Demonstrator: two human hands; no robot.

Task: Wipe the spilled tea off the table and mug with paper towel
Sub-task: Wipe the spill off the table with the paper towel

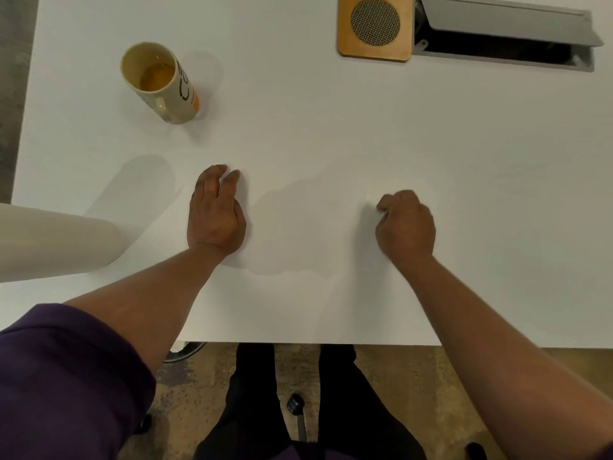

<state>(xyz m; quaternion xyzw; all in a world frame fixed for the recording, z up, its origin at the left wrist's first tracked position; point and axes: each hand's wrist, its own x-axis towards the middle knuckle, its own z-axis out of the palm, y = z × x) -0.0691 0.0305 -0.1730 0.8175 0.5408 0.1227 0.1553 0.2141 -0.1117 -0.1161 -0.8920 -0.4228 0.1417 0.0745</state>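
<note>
Item one, the white table (331, 127), largest thing we record; a faint, pale spill patch (298, 227) lies on it between our hands, its edges hard to trace. Item two, the paper towel roll (49, 240), lying at the left edge, well apart from the spill. Item three, the mug (162, 81), upright toward the far left, tea in its bottom. Item four, our left hand (215, 214), flat on the table, fingers relaxed, holding nothing. Item five, our right hand (406, 224), fingers curled, apparently pinching a white paper towel sheet (391, 192), barely distinguishable from the tabletop. We judge wiping the table is the step in hand; next calls for sweeping across the patch, then the mug.
</note>
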